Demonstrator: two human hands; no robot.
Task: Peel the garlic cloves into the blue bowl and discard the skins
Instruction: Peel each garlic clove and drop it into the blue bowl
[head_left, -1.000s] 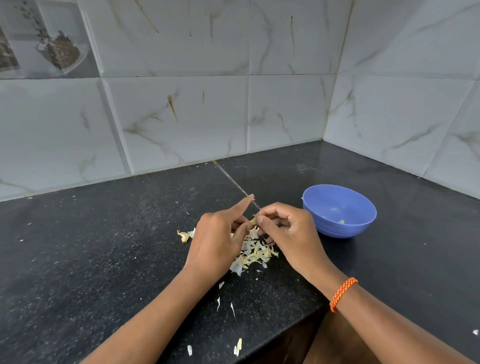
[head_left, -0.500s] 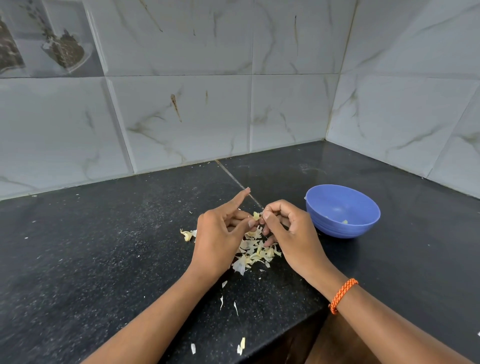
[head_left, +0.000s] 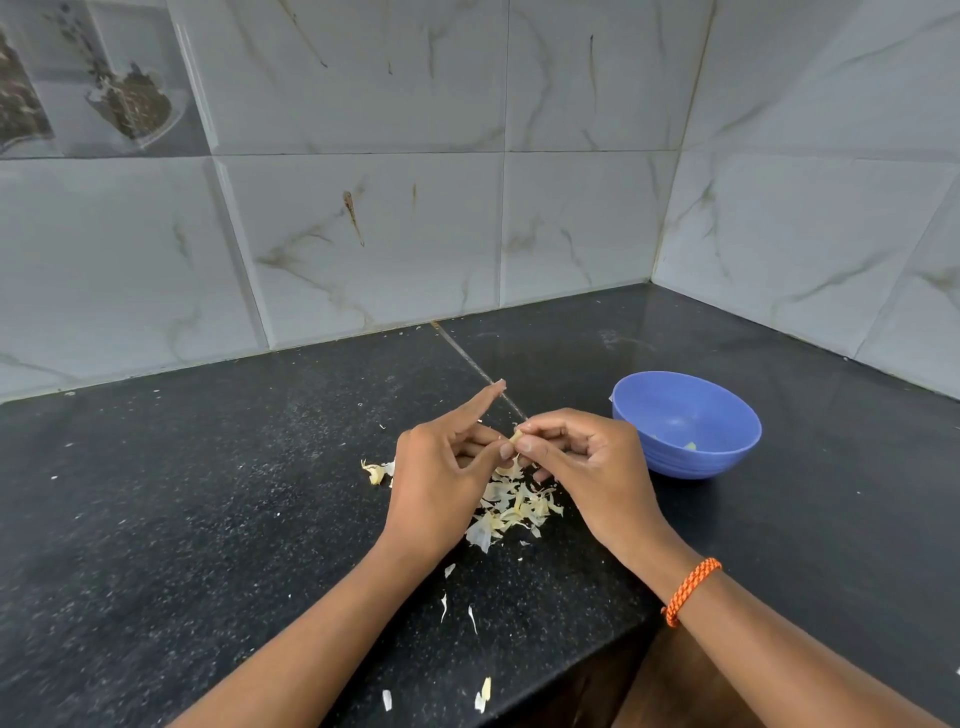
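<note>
Here, clove: a small pale clove (head_left: 516, 439) sits between the two hands, up off the counter and over the skins
Left hand: the left hand (head_left: 441, 478) pinches the clove with its thumb and bent fingers; one finger sticks out straight
Right hand: the right hand (head_left: 587, 467) is curled and pinches the same clove from the other side; the two hands touch at the tips
Skins: a heap of dry skins (head_left: 511, 512) lies on the counter (head_left: 182, 519) under the hands, with a few bits nearer the front edge
Bowl: the blue bowl (head_left: 722, 457) stands just right of the right hand, upright, with small pale bits inside
Band: an orange band (head_left: 691, 590) is on the right wrist
</note>
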